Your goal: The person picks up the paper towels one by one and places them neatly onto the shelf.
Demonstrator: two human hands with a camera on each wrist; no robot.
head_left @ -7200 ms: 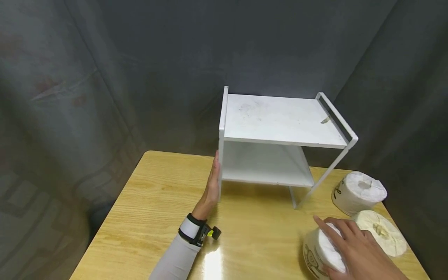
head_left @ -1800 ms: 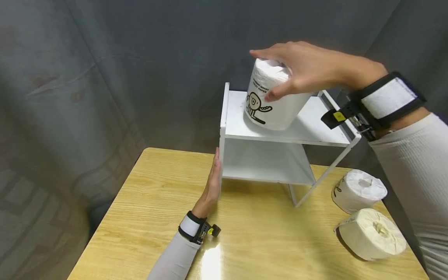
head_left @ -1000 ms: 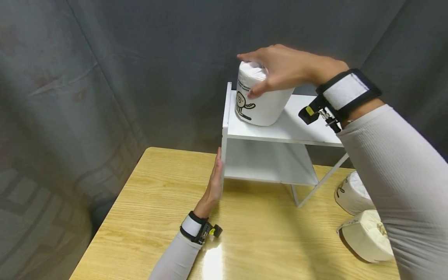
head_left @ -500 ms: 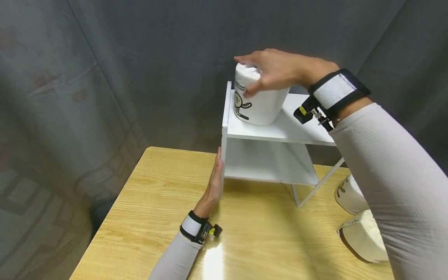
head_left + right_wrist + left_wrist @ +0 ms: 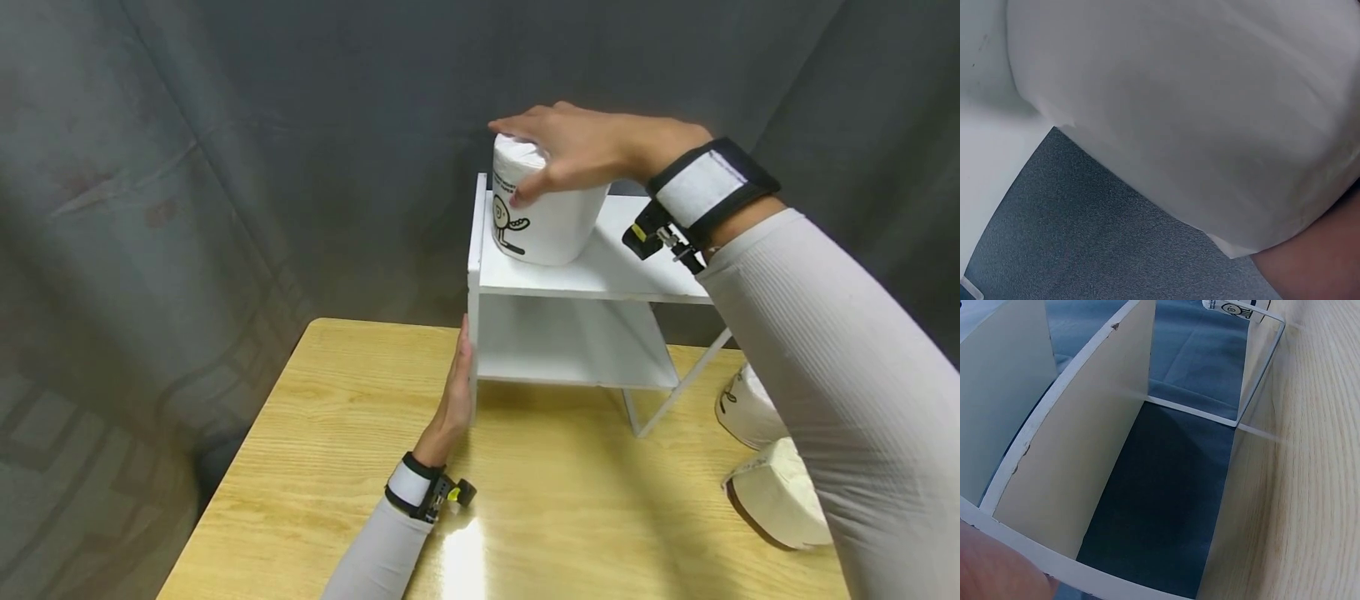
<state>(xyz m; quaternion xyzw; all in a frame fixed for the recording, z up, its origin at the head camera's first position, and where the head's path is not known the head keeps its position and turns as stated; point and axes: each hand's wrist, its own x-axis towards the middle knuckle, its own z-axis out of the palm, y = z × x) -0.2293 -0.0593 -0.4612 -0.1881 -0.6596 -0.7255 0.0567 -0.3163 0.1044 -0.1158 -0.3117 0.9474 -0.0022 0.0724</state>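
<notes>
A white two-tier shelf rack [image 5: 645,283] stands on the wooden table. At the left end of its top shelf sits a wrapped toilet paper roll [image 5: 558,227] with a cartoon print. My right hand [image 5: 581,150] grips the roll from above, thumb on the near side and fingers over the top. In the right wrist view the white roll [image 5: 1179,119] fills most of the picture. My left hand [image 5: 452,400] rests with straight fingers along the rack's left side frame. The left wrist view shows part of that hand [image 5: 997,569] at the frame's edge.
Two more toilet paper rolls, one white [image 5: 750,408] and one cream [image 5: 780,496], stand on the table [image 5: 360,400] to the right, partly hidden by my right sleeve. A dark grey curtain [image 5: 360,167] hangs behind and around the table.
My right hand has lifted the toilet paper roll from the table's front right onto the top shelf, then shifted it left toward the side frame. My left hand stays against the rack.
</notes>
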